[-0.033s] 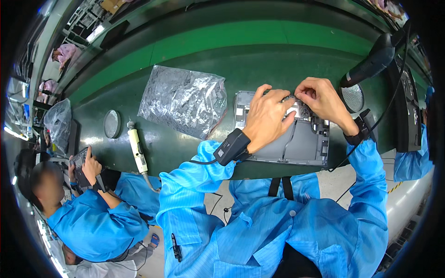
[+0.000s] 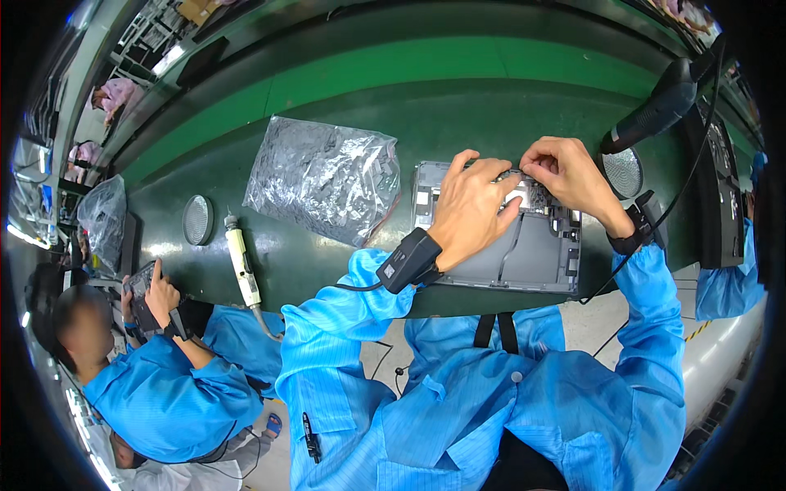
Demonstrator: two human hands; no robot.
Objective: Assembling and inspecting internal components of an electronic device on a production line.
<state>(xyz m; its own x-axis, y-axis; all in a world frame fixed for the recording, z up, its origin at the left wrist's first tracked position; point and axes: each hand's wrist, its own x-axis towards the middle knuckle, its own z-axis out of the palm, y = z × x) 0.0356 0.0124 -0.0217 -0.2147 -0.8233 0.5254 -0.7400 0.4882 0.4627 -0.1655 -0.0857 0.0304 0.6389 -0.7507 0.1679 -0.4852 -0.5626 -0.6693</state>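
A grey laptop casing (image 2: 536,254) lies flat on the green bench in front of me, its inside with small dark and metal parts facing up. Across its upper left part rests my left hand (image 2: 475,204), fingers spread and reaching to the far edge. My right hand (image 2: 569,170) is closed in a pinch at the far edge, right of the left fingertips. Whatever sits between its thumb and forefinger is too small to make out. Both wrists wear black devices, and part of the casing is hidden under the hands.
Left of the casing lies a clear plastic bag (image 2: 323,176) full of small dark pieces. Further left are a pale electric screwdriver (image 2: 242,266) and a round metal dish (image 2: 198,219). Another dish (image 2: 624,173) and a black handheld device (image 2: 655,114) stand right. A co-worker (image 2: 172,393) sits left.
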